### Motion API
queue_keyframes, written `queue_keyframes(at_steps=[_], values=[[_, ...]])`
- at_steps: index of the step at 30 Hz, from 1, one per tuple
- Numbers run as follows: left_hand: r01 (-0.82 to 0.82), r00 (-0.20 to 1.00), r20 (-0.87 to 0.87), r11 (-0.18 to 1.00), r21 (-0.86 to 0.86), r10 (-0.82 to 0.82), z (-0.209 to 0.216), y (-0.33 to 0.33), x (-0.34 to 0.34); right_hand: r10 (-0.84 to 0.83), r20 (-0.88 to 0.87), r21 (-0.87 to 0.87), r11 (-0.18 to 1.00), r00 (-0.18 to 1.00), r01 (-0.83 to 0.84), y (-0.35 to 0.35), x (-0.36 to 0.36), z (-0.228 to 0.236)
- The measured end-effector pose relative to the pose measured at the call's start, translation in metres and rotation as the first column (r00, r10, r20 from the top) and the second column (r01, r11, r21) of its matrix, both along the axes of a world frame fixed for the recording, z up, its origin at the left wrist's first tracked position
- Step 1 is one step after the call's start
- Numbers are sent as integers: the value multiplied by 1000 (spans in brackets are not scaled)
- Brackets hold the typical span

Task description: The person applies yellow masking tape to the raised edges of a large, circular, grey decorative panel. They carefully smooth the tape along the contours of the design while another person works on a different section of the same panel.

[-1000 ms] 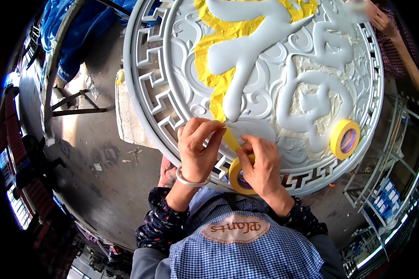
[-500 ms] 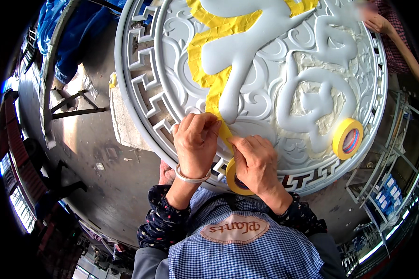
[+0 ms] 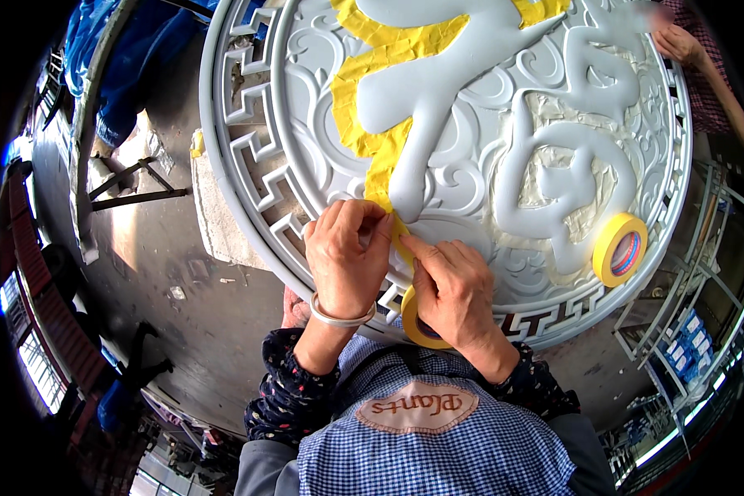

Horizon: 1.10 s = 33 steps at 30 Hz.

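A large round pale-grey relief panel [image 3: 463,169] with scrolls and thick raised strokes lies in front of me. Crinkled yellow masking tape [image 3: 384,165] runs along the left edge of the central stroke. At the stroke's lower end, my left hand [image 3: 347,252] pinches the tape strip between thumb and fingers. My right hand [image 3: 456,289] is closed around a yellow tape roll [image 3: 417,321] at the panel's near rim, its index fingertip against the strip. The roll is partly hidden by that hand. A second yellow tape roll [image 3: 620,250] rests on the panel at the right.
Across the panel at the upper right is another person's hand [image 3: 678,43]. Metal racks [image 3: 686,289] stand at the right. A blue sheet [image 3: 136,66] and a metal frame leg [image 3: 136,198] are at the left, with a whitish cloth-like piece [image 3: 221,215] beside the panel.
My right index fingertip has slid slightly up the strip towards my left hand. The left hand has barely moved. In the left background, a dark figure has shifted.
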State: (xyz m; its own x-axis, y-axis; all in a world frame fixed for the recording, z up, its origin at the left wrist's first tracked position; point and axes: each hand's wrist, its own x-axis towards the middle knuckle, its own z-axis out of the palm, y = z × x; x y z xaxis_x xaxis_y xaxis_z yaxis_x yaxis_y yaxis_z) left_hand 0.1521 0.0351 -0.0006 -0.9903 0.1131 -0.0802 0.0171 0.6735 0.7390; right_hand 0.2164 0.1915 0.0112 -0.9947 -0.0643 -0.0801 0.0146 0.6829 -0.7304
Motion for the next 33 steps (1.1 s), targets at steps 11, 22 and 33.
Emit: queue_keyframes(at_steps=[11,22,33], values=[[0,1000,11,1000,-30,0,0,1,-2,-8,17,6,1000,1000,8,0,-1,0],[14,1000,2,997,-81,-14,4,3,-5,-14,8,8,1000,1000,14,0,-3,0],[28,1000,18,991,-135,-25,5,2,-7,-34,12,-13,999,999,34,1,-3,-1]])
